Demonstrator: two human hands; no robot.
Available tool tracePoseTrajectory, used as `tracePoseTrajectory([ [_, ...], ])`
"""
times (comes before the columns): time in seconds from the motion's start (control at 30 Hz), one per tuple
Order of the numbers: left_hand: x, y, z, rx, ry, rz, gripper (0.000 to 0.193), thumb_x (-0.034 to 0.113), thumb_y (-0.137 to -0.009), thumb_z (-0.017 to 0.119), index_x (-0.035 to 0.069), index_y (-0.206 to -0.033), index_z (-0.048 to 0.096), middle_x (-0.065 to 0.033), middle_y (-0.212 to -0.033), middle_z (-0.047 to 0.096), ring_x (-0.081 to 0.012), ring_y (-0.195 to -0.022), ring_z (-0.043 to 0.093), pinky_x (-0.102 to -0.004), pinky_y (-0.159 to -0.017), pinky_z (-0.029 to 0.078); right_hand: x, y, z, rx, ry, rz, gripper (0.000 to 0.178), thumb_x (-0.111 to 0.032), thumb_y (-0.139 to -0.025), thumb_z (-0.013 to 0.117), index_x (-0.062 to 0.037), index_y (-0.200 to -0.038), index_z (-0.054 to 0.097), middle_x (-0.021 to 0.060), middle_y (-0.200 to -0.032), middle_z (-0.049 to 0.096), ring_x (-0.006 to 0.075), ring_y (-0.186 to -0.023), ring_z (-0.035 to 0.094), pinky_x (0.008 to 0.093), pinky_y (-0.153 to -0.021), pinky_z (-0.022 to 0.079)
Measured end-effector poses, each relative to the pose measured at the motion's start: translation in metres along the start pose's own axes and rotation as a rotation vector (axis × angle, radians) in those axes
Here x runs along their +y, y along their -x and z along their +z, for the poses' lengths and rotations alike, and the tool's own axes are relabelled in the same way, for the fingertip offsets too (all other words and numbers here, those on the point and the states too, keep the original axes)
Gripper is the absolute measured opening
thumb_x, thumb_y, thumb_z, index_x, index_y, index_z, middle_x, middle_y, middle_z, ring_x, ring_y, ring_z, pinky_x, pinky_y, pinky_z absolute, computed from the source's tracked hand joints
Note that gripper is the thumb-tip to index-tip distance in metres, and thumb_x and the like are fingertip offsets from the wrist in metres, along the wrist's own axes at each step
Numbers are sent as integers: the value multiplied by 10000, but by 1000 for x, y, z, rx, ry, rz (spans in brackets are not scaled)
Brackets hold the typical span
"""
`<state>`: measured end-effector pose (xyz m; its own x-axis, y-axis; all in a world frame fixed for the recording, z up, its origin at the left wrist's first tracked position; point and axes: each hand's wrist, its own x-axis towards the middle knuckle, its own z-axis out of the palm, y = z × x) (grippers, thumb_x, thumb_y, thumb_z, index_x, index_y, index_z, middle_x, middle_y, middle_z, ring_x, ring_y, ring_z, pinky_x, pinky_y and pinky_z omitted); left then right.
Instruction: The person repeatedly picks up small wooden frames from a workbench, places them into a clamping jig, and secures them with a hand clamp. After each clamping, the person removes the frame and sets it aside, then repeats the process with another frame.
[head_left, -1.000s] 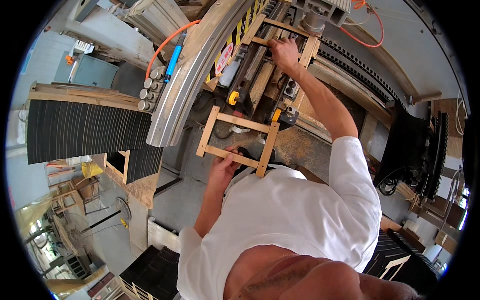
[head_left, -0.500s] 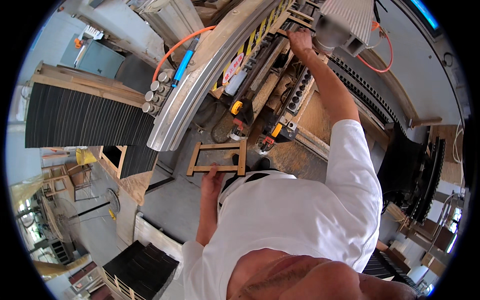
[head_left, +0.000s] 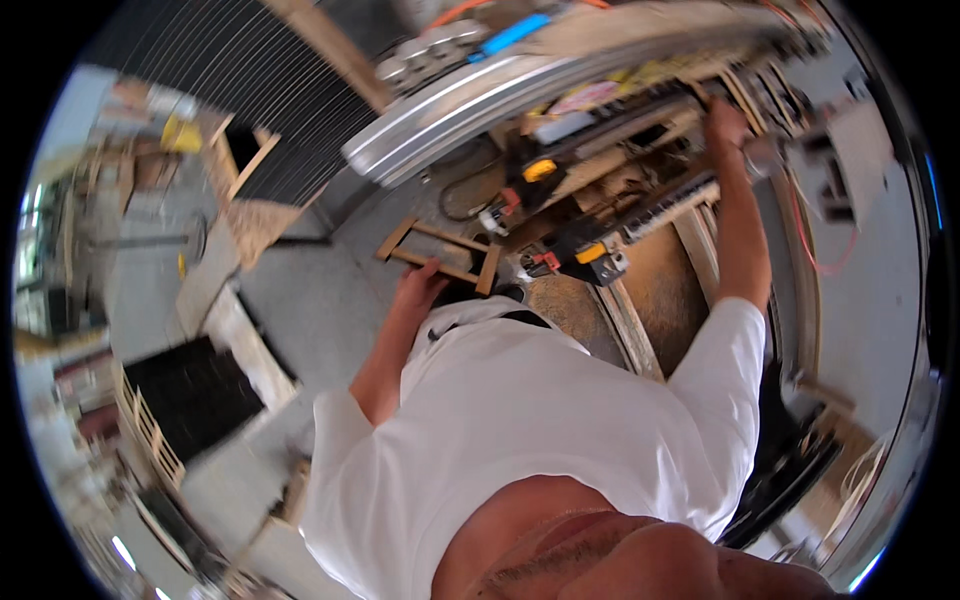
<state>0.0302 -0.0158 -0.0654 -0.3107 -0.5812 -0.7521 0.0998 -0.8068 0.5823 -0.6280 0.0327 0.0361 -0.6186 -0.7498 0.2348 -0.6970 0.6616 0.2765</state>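
Observation:
My left hand (head_left: 417, 284) is closed on the near rail of a small rectangular wooden frame (head_left: 490, 268), held out in front of my waist. The frame is open in the middle, with two long rails and two end pieces. My right arm stretches far out to the right over a long machine (head_left: 640, 215). At the machine's far end, my right hand (head_left: 726, 124) is closed at the edge of another light wooden frame (head_left: 742, 101) lying in it. Blur hides the exact grip of its fingertips.
A curved metal beam (head_left: 460, 105) runs above the machine, with a blue cylinder (head_left: 512, 36) on it. Stacked black slats (head_left: 230, 70) stand at upper left. Black pieces lie on a low pallet (head_left: 195, 395). Sawdust covers a panel (head_left: 665, 290) by the machine.
My view has turned, so the machine and stacks appear shifted and blurred. The wooden frame stays in my left hand, now more tilted. My right hand remains at the machine's far end.

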Motion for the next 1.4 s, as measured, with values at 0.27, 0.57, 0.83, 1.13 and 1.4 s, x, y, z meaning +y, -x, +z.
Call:
tracePoseTrajectory([
  [0.27, -3, 0, -15, 151, -90, 136, 386, 126, -828, 678, -3, -1174, 564, -88, -1043, 648, -202, -897, 647, -324, -768, 543, -22, 7, -32, -38, 63, -37, 130, -167, -853, 588, -120, -946, 665, 134, -877, 705, 325, -843, 673, 485, -785, 481],
  [0.57, 50, 30, -81, 313, -394, 556, 308, 111, -810, 680, -10, -1091, 642, -75, -913, 674, -125, -778, 629, -270, -704, 526, -27, 7, -36, -68, 26, 41, 164, -159, -884, 507, -131, -935, 661, 135, -915, 703, 326, -874, 673, 471, -760, 485],
  [0.83, 184, 74, -170, 351, -30, 855, 193, 63, -877, 632, -13, -1055, 638, -62, -905, 670, -157, -782, 649, -289, -697, 546, -28, 15, -67, -15, -168, 117, 273, -285, -884, 548, -167, -1092, 679, 132, -1039, 685, 355, -971, 641, 471, -758, 511],
  [1.13, 378, 4, -284, 209, 93, 817, 251, 86, -900, 625, -50, -1108, 592, -107, -964, 668, -181, -775, 663, -256, -638, 548, -202, 185, -241, 566, -1083, 138, 237, -99, -904, 632, 24, -1104, 661, 102, -1042, 691, 155, -912, 629, 292, -832, 497],
  [1.4, 478, -128, -295, 465, -796, 697, 334, 258, -897, 622, -49, -1025, 657, -131, -871, 694, -179, -777, 672, -317, -693, 535, -326, 293, -218, 116, -1307, 372, 191, -55, -891, 637, 18, -1065, 665, 70, -982, 684, 100, -896, 600, 234, -816, 471],
])
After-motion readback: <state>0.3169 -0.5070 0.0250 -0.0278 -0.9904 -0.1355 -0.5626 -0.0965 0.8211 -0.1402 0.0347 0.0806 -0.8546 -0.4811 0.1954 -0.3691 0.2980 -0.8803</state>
